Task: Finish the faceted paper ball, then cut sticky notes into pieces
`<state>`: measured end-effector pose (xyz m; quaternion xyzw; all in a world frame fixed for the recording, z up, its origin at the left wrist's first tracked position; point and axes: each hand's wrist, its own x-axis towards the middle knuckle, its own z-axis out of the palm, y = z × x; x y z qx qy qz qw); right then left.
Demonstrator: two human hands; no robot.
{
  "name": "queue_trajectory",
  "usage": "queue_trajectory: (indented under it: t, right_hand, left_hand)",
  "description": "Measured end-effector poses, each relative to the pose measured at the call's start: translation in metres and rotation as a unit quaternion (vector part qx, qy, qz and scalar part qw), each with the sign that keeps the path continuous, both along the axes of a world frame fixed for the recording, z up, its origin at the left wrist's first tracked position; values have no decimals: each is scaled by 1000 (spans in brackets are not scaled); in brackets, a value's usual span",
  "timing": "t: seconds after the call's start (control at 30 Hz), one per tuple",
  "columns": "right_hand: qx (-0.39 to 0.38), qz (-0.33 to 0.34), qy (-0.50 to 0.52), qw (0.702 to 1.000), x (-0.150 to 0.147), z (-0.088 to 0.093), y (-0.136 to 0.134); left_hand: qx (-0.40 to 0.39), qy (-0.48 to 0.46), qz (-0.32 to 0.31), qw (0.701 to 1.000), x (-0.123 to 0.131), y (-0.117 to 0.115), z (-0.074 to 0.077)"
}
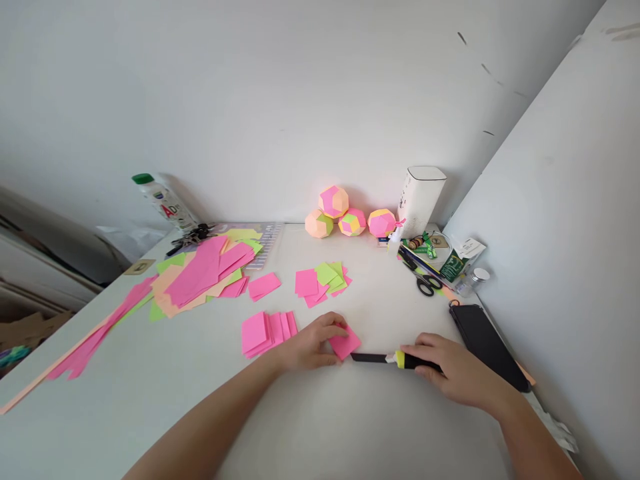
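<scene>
Pink paper square (346,343): lower centre of frame, at the fingertips of the left hand (325,341), whose bent fingers and thumb hold its left side. It sits cornerwise, one corner pointing right. Cutter knife (400,360): handle clasped in the right hand (443,365), long axis nearly level across the frame, blade pointing left, tip at the paper's lower-right edge; contact unconfirmed.

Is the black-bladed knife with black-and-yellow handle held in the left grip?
No, the right grip holds this knife, while the left grip holds the pink square paper.
</scene>
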<state>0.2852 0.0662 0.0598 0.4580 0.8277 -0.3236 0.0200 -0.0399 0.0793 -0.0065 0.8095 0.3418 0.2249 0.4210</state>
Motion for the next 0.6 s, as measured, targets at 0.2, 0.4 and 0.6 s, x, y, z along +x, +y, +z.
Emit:
queue_trajectory:
  t: [0.2,0.4,0.6]
  right_hand:
    - [0,5,-2,1000,1,0,0]
    - [12,10,-2,1000,1,-3,1]
    - [13,13,-9,1000,0,-3,0]
  left_hand:
    - [-4,-6,0,1000,0,1,-2]
    - [-4,-10,1,1000,0,0,-2]
    - [-1,-4,8,1000,1,-1,2]
